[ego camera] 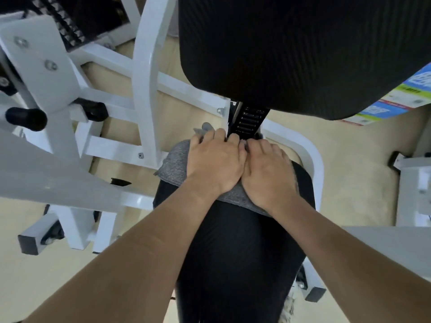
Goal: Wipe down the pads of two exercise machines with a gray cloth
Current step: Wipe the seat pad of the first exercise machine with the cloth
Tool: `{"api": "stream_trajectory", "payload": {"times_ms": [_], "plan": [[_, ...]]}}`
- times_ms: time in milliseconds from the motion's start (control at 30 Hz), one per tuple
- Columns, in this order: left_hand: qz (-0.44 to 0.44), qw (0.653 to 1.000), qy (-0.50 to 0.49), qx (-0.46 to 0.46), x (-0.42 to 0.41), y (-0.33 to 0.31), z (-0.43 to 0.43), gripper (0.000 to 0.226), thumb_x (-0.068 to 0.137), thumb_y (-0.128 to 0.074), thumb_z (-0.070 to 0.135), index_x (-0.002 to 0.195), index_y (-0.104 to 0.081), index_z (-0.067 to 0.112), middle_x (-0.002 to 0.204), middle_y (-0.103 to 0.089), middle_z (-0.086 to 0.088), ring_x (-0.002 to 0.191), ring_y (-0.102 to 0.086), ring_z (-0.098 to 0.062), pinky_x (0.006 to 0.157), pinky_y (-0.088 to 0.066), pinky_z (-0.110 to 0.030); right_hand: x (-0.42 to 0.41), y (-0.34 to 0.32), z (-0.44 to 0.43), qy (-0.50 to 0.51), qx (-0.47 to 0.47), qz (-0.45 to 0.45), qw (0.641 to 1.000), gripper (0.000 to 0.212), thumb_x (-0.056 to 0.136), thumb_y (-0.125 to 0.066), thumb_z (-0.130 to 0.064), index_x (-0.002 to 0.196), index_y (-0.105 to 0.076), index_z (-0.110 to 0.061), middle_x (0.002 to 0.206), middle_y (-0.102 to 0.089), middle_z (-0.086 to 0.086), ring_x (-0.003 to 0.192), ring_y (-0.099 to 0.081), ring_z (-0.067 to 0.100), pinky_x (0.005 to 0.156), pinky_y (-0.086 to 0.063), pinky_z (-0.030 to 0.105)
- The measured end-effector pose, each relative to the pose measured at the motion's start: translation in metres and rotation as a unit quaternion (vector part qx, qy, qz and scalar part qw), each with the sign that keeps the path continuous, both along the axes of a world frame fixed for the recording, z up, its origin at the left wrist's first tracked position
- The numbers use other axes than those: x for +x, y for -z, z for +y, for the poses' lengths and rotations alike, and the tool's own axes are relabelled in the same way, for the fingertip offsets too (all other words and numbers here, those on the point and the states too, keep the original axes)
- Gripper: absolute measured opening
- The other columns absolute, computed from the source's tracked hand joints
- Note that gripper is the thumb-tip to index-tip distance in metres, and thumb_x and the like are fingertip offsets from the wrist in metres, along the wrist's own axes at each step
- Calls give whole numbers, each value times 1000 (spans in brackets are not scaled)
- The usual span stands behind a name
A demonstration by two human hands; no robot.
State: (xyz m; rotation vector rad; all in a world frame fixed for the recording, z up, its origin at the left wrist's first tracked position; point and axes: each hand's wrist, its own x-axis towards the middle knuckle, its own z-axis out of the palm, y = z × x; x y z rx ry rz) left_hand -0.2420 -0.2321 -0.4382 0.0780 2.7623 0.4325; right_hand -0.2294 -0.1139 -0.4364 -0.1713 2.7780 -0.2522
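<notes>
Over on the left, the white frame [144,73] of the machine crowds in close, its bars running right up beside the seat pad [235,248], with only a strip of pale floor [349,183] showing between them. The gray cloth [176,165] lies across the far end of that black seat pad, its left edge hanging just over the pad's side and one corner poking up beyond the knuckles. The left hand [215,163] is flat on the cloth, fingers close together and pressing down, tips at the pad's far edge, right against the black ribbed post [248,118]. The right hand [268,173] sits touching it, thumb to thumb, palm down, fingers slightly spread and curled over the cloth's far side; both press rather than grip. Above them the back pad [291,50] looms, leaving a narrow gap. To the right, a white tube [312,157] curves round the seat's edge, open floor beyond, and colourful paper [396,99] lying near the back pad's corner.
</notes>
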Motion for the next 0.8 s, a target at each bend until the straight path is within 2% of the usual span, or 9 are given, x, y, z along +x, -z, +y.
{"api": "stream_trajectory", "payload": {"times_ms": [67, 133, 267, 367, 433, 533, 633, 700, 800], "plan": [[-6, 999, -35, 19, 3, 1, -22, 43, 101, -19, 39, 121, -52, 20, 120, -55, -6, 114, -49, -25, 100, -32, -42, -2, -2, -26, 8, 6, 7, 1000, 40, 101, -24, -38, 124, -50, -16, 117, -55, 5, 108, -49, 26, 101, -34, 42], [-24, 993, -109, 36, 9, 3, -55, 45, 100, -17, 37, 118, -52, 15, 112, -57, -10, 106, -54, -30, 90, -42, -45, -5, -2, -63, -12, -15, 5, 1000, 41, 102, -23, -39, 122, -52, -17, 116, -54, 4, 109, -48, 25, 104, -31, 43], [-48, 984, -153, 80, 38, 13, -112, 52, 96, -17, 25, 96, -58, -7, 87, -62, -28, 80, -62, -43, 70, -50, -51, -12, 5, -125, -118, -47, -8, 992, 34, 100, -29, -35, 111, -57, -20, 115, -58, 2, 111, -46, 24, 97, -29, 42], [-38, 977, -183, 99, 39, 12, -116, 38, 101, -27, 26, 109, -57, 3, 105, -63, -20, 97, -58, -37, 82, -46, -45, -11, 5, -122, -127, -65, -3, 990, 36, 100, -26, -33, 106, -59, -20, 110, -60, 0, 106, -49, 21, 93, -30, 39], [-33, 973, -191, 127, 29, 5, -100, 34, 102, -30, 24, 120, -54, 8, 114, -62, -16, 105, -56, -33, 89, -42, -40, -9, 3, -106, -111, -82, 16, 990, 37, 101, -26, -30, 112, -60, -18, 110, -62, 0, 105, -52, 20, 97, -31, 36], [-29, 983, -147, 106, 21, -3, -72, 37, 99, -31, 29, 124, -50, 11, 118, -57, -15, 110, -52, -33, 93, -43, -43, -4, 0, -75, -82, -78, 29, 993, 40, 100, -28, -29, 131, -52, -21, 119, -59, -1, 112, -51, 20, 101, -31, 35], [-19, 998, -55, -21, 15, -7, -41, 36, 97, -32, 31, 126, -46, 15, 120, -49, -11, 115, -43, -32, 100, -37, -45, -3, -1, -42, -75, -74, 12, 994, 42, 99, -31, -29, 137, -45, -20, 129, -54, -3, 120, -47, 18, 103, -31, 36], [15, 999, 8, -48, 8, -9, -17, 35, 96, -35, 28, 127, -45, 16, 122, -50, -8, 117, -44, -30, 105, -33, -45, -3, -2, -18, -62, -57, 10, 996, 40, 98, -33, -30, 135, -46, -20, 127, -55, -3, 117, -48, 19, 101, -34, 36], [29, 996, 83, 5, -3, -5, 26, 47, 95, -42, 23, 140, -32, 17, 127, -53, -7, 120, -46, -26, 107, -32, -41, 0, 1, 26, -25, -24, 3, 999, 39, 93, -29, -36, 117, -52, -16, 111, -59, 1, 103, -50, 23, 91, -37, 37]]}}
